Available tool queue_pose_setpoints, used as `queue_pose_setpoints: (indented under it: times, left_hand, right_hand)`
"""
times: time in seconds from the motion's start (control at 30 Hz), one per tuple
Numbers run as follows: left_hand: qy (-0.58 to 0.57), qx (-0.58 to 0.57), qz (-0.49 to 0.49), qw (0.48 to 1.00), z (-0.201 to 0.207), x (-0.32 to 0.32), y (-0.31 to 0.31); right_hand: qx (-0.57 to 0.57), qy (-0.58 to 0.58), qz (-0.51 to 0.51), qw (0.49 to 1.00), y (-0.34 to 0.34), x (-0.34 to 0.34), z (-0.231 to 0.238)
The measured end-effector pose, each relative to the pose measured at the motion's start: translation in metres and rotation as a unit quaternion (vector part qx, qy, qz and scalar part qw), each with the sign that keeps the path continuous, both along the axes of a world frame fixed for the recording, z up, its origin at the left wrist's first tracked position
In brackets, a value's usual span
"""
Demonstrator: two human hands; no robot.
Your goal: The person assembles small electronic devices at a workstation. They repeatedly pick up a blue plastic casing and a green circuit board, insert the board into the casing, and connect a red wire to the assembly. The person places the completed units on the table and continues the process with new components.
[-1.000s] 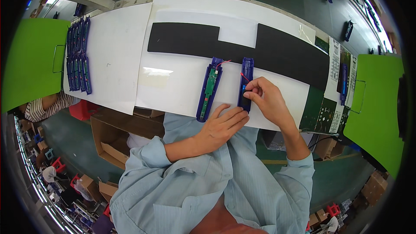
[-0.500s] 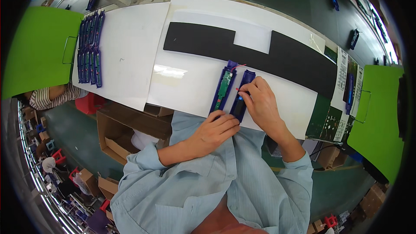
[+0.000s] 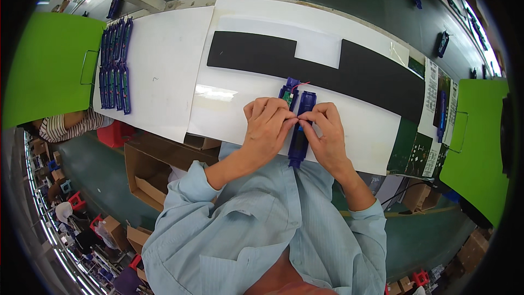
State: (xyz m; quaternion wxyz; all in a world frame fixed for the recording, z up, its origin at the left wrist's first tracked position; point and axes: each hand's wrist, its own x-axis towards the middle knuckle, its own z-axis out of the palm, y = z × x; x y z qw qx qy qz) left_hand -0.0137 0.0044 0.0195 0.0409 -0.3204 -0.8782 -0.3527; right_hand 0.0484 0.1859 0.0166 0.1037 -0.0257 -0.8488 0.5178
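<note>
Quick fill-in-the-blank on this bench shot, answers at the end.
1. The blue housing between the left hand and right hand lies to the ____ of the green circuit board.
2. That circuit board is partly hidden by the ____ hand.
3. The thin wire by it is coloured ____.
4. The notched sheet is coloured ____.

Missing words: right; left; red; black.

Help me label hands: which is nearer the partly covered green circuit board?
Left. The left hand hides part of the green circuit board; the right hand is farther right, fingertips over the neighbouring blue housing.
</note>
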Motion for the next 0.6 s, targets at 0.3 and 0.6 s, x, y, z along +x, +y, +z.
queue_pose_setpoints:
  times: [0.3, 0.6]
  left_hand:
    - [-0.062, 0.035, 0.096, 0.993, 0.009, 0.032, -0.016]
    - [0.018, -0.070, 0.044, 0.996, -0.004, 0.032, -0.034]
  right_hand:
    - [-0.011, 0.002, 0.027, 1.000, -0.005, -0.002, -0.001]
    - [0.208, 0.115, 0.137, 0.962, -0.015, -0.020, 0.010]
